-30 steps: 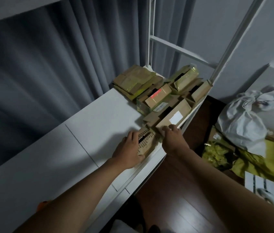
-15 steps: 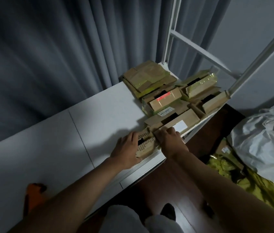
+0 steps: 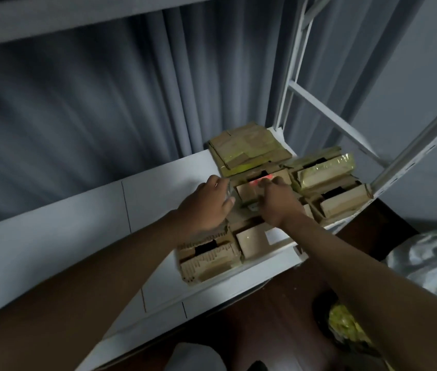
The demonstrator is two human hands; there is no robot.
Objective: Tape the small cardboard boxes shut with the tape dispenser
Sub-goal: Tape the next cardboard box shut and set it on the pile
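We have both hands on the box with the red mark point(image 3: 255, 190), mid-cluster, behind the torn box point(image 3: 209, 257). Left hand point(image 3: 206, 203) curls at its left side; right hand point(image 3: 276, 199) curls over its top; whether either actually grips, we cannot tell. We judge it light, thin-walled, crushable: hold by the side walls. Neighbours crowd it; the shelf edge point(image 3: 265, 271) lies near, and open room lies left of the torn box. No tape dispenser visible.
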